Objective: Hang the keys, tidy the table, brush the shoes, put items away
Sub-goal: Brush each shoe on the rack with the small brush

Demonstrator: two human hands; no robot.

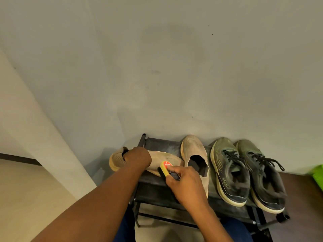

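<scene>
Left grip (137,157) is clamped on the tan shoe (162,160), fingers curled over its collar w/ the shoe lying on its side at the left end of the shoe rack (157,189), heel end poking off the edge. Right grip (185,180) is wrapped round the brush (166,168), just right of the left grip; bristles sit against the shoe's side.

Handling, as a guess: shoe is light, knit upper soft and floppy, so hold at the collar or heel where the rubbery sole stiffens it. Brush looks light and rigid: yellow block, red-orange label, dark bristles; small, so pinch by the sides.

Right of the brush grip: matching tan shoe (195,154), upright, dusty suede-like look. Further right, pair of olive sneakers (244,172), black laces, pale thick soles. Rack is dark fabric on a black metal frame.
</scene>
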